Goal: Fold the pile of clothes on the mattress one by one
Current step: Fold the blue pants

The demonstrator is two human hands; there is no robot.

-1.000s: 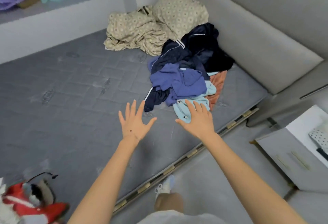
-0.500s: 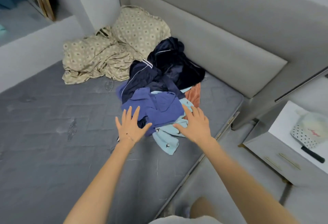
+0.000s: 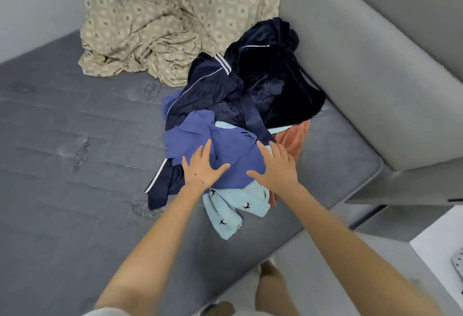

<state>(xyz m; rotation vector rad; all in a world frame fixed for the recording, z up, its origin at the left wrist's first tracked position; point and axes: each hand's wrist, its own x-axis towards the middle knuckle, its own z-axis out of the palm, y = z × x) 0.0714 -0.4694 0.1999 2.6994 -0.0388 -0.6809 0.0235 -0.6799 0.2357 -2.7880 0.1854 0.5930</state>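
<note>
Both left hand (image 3: 203, 168) and right hand (image 3: 276, 169) spread empty over a soft, light-looking blue top (image 3: 226, 144), probably best pinched by an edge.

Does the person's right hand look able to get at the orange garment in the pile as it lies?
Probably yes, in part: the right hand is right beside the orange garment, whose edge lies bare, though navy clothes and a light blue garment cover the rest.

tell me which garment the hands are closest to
The periwinkle-blue garment atop the pile's front: left hand spreads over it, right hand at its edge. The navy striped jacket, dark velvet piece, light-blue bird-print piece and orange piece lie behind or beneath.
</note>
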